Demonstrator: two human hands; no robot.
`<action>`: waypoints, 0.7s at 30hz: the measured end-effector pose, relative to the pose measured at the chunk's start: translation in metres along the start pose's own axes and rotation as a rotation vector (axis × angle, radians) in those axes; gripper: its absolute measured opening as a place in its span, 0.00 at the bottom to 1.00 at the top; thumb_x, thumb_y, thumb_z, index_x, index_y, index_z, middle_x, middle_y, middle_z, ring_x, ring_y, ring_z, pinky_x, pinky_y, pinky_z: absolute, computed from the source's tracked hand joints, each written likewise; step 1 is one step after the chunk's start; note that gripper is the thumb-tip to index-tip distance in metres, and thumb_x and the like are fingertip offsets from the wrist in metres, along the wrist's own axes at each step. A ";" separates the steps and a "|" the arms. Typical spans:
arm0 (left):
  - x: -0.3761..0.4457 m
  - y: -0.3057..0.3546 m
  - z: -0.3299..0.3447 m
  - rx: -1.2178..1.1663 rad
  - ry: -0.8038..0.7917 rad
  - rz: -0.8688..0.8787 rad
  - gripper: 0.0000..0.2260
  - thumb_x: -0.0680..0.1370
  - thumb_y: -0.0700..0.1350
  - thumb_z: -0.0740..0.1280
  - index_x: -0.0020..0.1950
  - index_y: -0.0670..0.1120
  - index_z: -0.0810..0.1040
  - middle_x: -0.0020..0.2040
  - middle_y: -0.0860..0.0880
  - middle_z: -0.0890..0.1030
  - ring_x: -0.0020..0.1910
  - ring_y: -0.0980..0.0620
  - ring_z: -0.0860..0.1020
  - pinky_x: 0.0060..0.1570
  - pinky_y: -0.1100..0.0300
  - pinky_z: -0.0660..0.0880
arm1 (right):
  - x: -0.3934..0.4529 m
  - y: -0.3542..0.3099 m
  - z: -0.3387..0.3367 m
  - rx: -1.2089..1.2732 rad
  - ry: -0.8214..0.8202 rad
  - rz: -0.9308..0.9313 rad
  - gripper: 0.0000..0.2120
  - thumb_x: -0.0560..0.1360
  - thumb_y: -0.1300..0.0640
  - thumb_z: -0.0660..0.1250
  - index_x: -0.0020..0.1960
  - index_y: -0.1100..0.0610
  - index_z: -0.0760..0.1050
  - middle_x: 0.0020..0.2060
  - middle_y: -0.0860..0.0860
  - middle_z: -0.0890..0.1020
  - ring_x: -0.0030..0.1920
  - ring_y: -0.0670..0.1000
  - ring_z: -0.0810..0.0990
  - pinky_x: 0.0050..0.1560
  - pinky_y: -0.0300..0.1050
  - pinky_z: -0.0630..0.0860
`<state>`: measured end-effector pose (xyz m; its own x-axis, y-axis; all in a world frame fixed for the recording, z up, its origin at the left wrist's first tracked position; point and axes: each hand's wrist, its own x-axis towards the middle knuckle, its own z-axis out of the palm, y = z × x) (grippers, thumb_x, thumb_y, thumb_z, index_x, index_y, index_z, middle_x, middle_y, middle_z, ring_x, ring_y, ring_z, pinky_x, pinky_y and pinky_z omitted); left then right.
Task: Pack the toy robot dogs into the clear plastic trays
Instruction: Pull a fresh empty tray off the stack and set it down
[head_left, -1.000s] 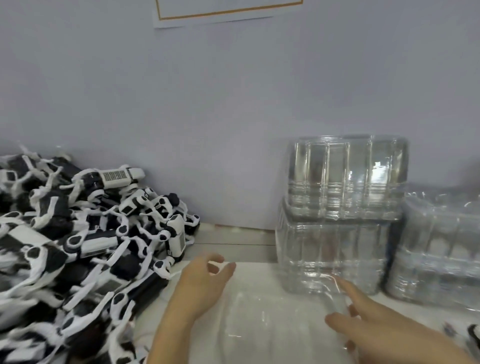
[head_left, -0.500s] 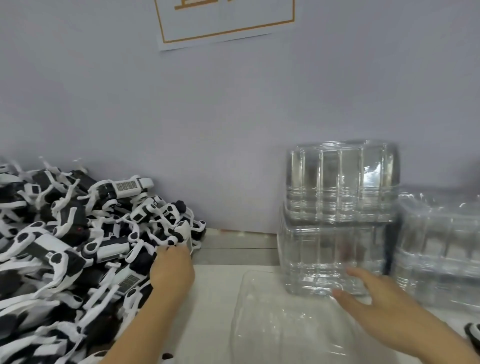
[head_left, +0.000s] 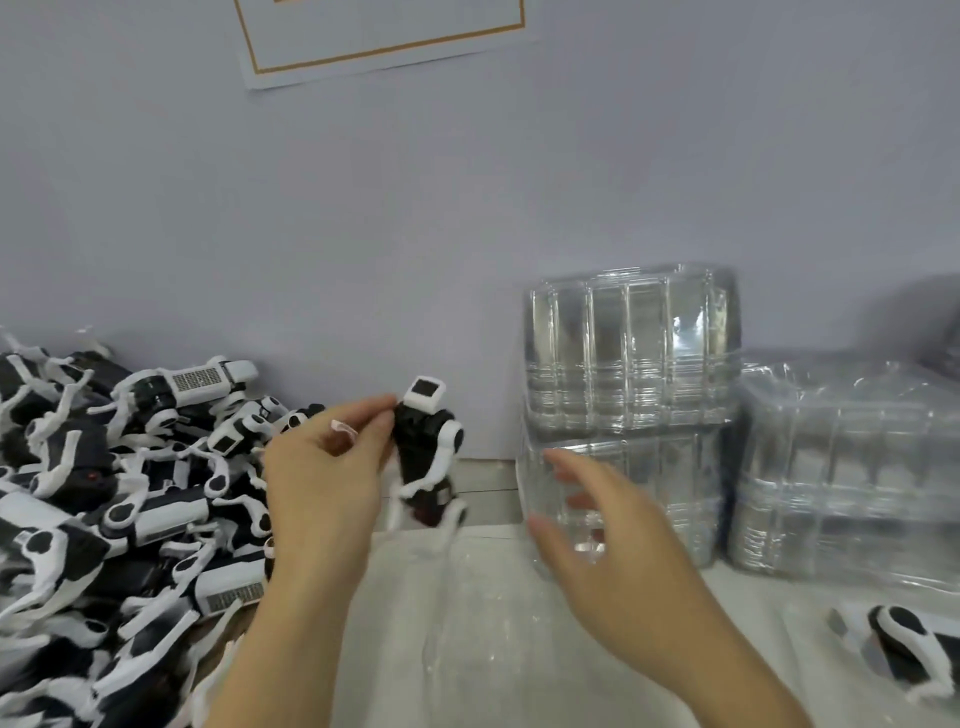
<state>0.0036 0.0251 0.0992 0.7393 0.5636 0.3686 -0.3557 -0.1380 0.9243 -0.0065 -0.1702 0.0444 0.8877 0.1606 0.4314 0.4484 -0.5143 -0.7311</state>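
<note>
- Grey wall (head_left: 363, 218) closes the scene behind both hands, with a gold-bordered paper sheet (head_left: 384, 36) stuck high up on it; the pale table (head_left: 519, 649) runs beneath the forearms.
- Left hand (head_left: 322, 483) pinches one toy robot dog (head_left: 428, 457) between thumb and fingertips near its head end; the dog hangs upright, legs down, lifted off the table between the two hands.
- Right hand (head_left: 618, 545) holds nothing; its fingers are spread and loosely bent, reaching toward the dog.
- A heap of robot dogs (head_left: 114, 499) lies to the outer side of the left hand; stacked clear plastic trays (head_left: 628, 364) stand just beyond the right hand, a wrapped bundle of trays (head_left: 852, 467) further to its outer side, and a lone dog (head_left: 909, 649) lies near the right wrist.
- A clear tray (head_left: 467, 623) seems to lie on the table under the hands, though blur makes its edges hard to trace.
- Step in hand, as I judge it: one dog picked and being brought to the tray; next likely calls for the right hand to steady or fold the legs, then for seating the dog in a tray cavity.
- Against half a second ago: the left hand was down on the heap and now is up with a dog; the right hand has lifted from the tray edge toward the middle.
</note>
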 end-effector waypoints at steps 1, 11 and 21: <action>-0.008 0.003 0.006 -0.260 -0.018 -0.114 0.09 0.79 0.32 0.67 0.50 0.42 0.85 0.44 0.45 0.87 0.45 0.53 0.85 0.48 0.65 0.80 | -0.001 -0.007 0.008 0.073 -0.018 -0.036 0.27 0.77 0.41 0.67 0.74 0.37 0.62 0.64 0.29 0.69 0.65 0.33 0.69 0.64 0.32 0.68; -0.037 -0.031 0.027 -0.584 -0.203 -0.453 0.07 0.75 0.40 0.70 0.49 0.39 0.85 0.49 0.40 0.86 0.48 0.48 0.86 0.39 0.58 0.82 | 0.005 0.002 -0.009 0.035 0.179 -0.070 0.11 0.74 0.50 0.71 0.54 0.39 0.77 0.47 0.36 0.78 0.51 0.37 0.76 0.48 0.25 0.68; -0.039 -0.103 0.005 0.285 -0.459 -0.386 0.11 0.82 0.42 0.63 0.53 0.54 0.84 0.52 0.59 0.84 0.54 0.62 0.79 0.53 0.63 0.71 | 0.004 0.017 -0.011 -0.169 -0.147 0.073 0.07 0.72 0.52 0.76 0.46 0.42 0.80 0.44 0.38 0.75 0.45 0.41 0.75 0.43 0.38 0.67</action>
<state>0.0150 0.0133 -0.0099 0.9742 0.2205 -0.0474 0.1015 -0.2410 0.9652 0.0037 -0.1873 0.0392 0.9285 0.2320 0.2900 0.3692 -0.6609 -0.6534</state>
